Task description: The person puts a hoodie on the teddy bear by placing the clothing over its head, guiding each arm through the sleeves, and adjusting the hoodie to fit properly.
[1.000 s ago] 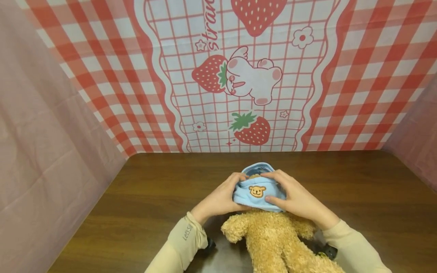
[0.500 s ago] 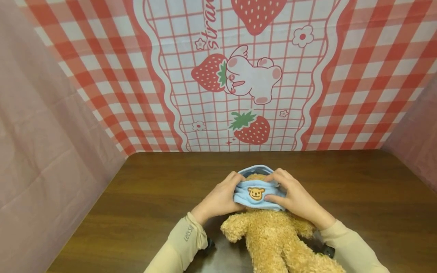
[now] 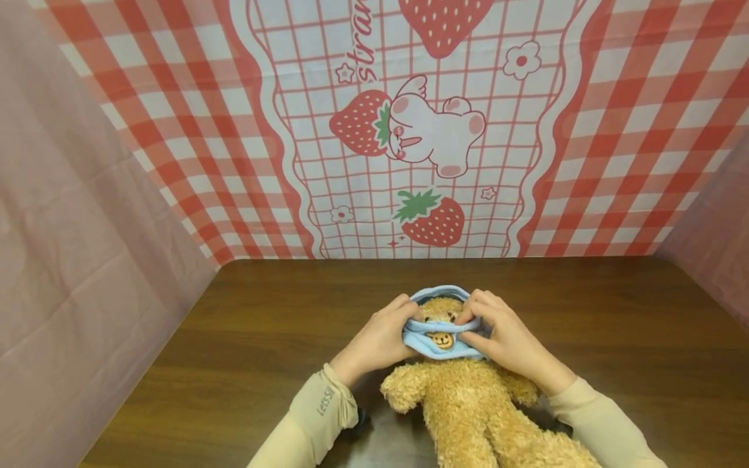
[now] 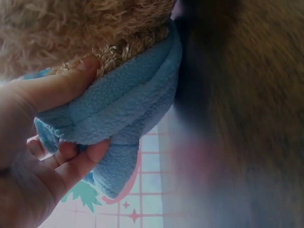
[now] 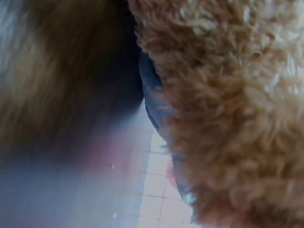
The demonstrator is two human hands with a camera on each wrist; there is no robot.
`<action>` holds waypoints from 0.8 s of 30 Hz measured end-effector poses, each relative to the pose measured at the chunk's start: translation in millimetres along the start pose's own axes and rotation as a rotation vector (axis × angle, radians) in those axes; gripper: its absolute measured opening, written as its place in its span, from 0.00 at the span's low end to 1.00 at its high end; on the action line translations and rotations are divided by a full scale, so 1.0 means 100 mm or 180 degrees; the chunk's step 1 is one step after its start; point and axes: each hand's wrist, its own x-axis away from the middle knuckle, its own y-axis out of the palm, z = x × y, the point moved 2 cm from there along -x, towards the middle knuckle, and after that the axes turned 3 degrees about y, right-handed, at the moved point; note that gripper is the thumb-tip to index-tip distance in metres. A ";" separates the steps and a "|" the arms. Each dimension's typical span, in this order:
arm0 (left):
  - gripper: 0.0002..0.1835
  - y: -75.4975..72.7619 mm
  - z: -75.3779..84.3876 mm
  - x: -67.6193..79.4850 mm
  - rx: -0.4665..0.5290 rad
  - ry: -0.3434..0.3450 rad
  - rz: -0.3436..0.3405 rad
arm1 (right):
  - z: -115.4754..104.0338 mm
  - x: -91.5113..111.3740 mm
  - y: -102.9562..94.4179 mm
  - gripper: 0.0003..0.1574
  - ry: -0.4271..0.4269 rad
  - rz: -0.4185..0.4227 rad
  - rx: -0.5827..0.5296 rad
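Note:
A curly-furred brown teddy bear (image 3: 459,403) lies on its back on the table. Around its head sits a light blue fleece garment (image 3: 421,344) with a bear-face patch; the front edge is folded over, and the bear's eyes show above it. My left hand (image 3: 377,338) grips the garment's left side; in the left wrist view, thumb and fingers (image 4: 97,151) pinch the blue cloth (image 4: 114,109). On the opposite side my right hand (image 3: 509,338) pinches the front edge between thumb and fingers. Fur (image 5: 237,118) fills much of the right wrist view, hiding that hand.
The dark wooden table (image 3: 263,312) extends on both sides of the bear. Behind its far edge hangs a red-and-white strawberry-print cloth (image 3: 632,130). A pale pink curtain (image 3: 88,227) stands at the left and another at the right.
The garment's front edge has come down from the bear's forehead to below its eyes, folding over the patch. Both hands have kept their grip and shifted only slightly.

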 end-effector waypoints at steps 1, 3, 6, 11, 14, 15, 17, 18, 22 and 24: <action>0.21 0.00 0.00 0.00 0.0015 -0.0035 -0.0018 | 0.00 0.00 0.00 0.21 0.0072 -0.0032 0.0011; 0.24 -0.01 -0.02 0.01 0.0072 -0.0101 -0.0099 | 0.01 0.00 -0.01 0.20 0.0235 -0.0096 0.0018; 0.30 -0.04 -0.05 0.02 0.0296 -0.0170 -0.0324 | 0.03 0.01 -0.04 0.21 0.0445 -0.0130 -0.0063; 0.52 -0.17 -0.14 0.07 0.0855 -0.0298 -0.0680 | 0.09 0.03 -0.13 0.24 0.0714 -0.0133 -0.0277; 0.60 -0.24 -0.23 0.11 0.1113 -0.0439 -0.0779 | 0.15 0.04 -0.18 0.22 0.0977 -0.0116 -0.0318; 0.61 -0.25 -0.25 0.12 0.1191 -0.0494 -0.0815 | 0.17 0.04 -0.19 0.21 0.1063 -0.0130 -0.0309; 0.61 -0.24 -0.29 0.14 0.1323 -0.0593 -0.0918 | 0.20 0.05 -0.20 0.20 0.1253 -0.0189 -0.0285; 0.60 -0.22 -0.30 0.14 0.1391 -0.0634 -0.0980 | 0.22 0.05 -0.21 0.20 0.1335 -0.0276 -0.0338; 0.53 -0.08 -0.28 0.11 0.1265 -0.0582 -0.1120 | 0.26 0.09 -0.19 0.25 0.1583 -0.0861 -0.0635; 0.49 -0.01 -0.26 0.08 0.1106 -0.0512 -0.1016 | 0.28 0.12 -0.18 0.32 0.1705 -0.1206 -0.0860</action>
